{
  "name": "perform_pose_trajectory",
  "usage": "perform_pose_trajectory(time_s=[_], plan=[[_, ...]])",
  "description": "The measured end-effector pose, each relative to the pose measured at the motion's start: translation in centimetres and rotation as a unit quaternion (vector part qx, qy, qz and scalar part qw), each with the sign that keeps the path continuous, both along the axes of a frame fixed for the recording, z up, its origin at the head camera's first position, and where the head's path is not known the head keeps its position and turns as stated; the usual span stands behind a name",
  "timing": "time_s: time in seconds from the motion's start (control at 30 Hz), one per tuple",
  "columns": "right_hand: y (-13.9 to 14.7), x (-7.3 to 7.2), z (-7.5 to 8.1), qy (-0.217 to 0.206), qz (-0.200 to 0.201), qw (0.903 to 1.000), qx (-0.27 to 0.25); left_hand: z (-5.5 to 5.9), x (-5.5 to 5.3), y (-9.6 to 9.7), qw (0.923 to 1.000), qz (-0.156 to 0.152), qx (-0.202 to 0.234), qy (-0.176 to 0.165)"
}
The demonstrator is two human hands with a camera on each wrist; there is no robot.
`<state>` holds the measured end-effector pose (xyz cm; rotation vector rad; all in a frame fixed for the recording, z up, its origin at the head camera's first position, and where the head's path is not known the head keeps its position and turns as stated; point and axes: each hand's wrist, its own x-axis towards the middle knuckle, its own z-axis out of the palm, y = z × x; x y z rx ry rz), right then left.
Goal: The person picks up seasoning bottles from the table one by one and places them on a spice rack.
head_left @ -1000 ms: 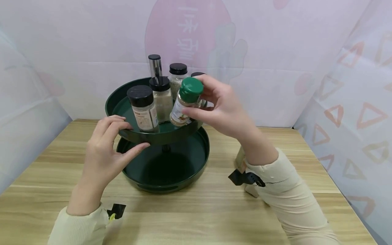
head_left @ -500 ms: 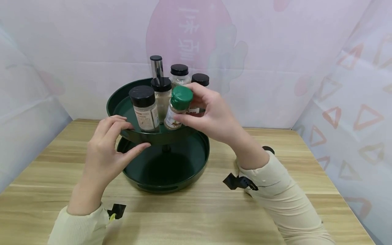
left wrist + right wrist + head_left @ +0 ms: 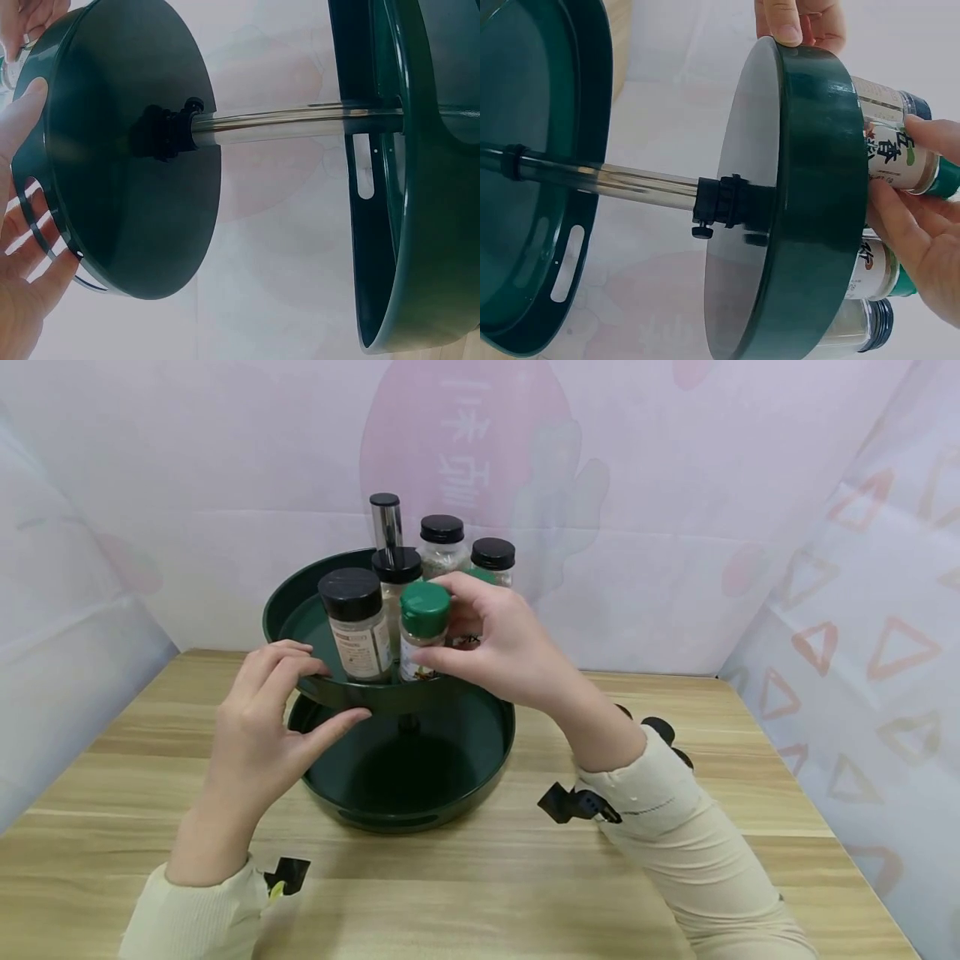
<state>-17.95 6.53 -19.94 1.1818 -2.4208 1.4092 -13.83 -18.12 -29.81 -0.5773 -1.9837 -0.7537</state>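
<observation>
My right hand [image 3: 510, 647] holds a green-capped spice jar [image 3: 425, 610] upright at the front of the upper dark green tray [image 3: 296, 593], beside a black-capped spice jar [image 3: 356, 631]. In the right wrist view, the held jar's label [image 3: 892, 156] shows above the tray's rim, and its base is hidden. Fingers over the rim and thumb below, my left hand [image 3: 262, 727] grips the same tray at its front left. Behind the right hand, a second green-capped jar [image 3: 482, 575] is mostly hidden. More black-capped jars [image 3: 442, 531] stand farther back on this tray.
A metal post [image 3: 387, 527] joins the upper tray to a wider lower tray [image 3: 401, 822] on the wooden table [image 3: 450, 902]. Several black lids [image 3: 658, 729] show beside the right sleeve, their jars largely hidden. Patterned cloth [image 3: 645, 460] hangs behind the table.
My right hand has moved left and down with the green-capped jar, which went from tilted to upright beside the front black-capped jar. The left hand keeps its grip on the tray.
</observation>
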Motion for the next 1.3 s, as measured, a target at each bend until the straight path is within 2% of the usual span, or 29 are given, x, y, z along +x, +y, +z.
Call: perform_pose_trajectory(time_s=[0.3,0.57,0.97,1.1,1.3], plan=[[-0.3,0.0,-0.3,-0.046,0.005,0.9986,0.024,0.3,0.2,-0.2,1.0000,0.000,0.002,0.000],[-0.3,-0.1,-0.2,-0.038,0.004,0.9986,0.035,0.4,0.1,-0.2,1.0000,0.002,0.002,0.002],[1.1,0.2,0.1,-0.079,-0.005,0.9968,0.012,0.1,-0.1,-0.2,0.9998,0.000,-0.012,-0.015],[2.1,0.6,0.4,-0.070,-0.006,0.9975,0.011,0.1,0.0,-0.4,0.9996,0.003,-0.016,-0.021],[4.8,1.3,0.6,-0.026,-0.001,0.9996,-0.010,-0.1,-0.1,-0.6,0.9994,0.006,-0.023,-0.026]])
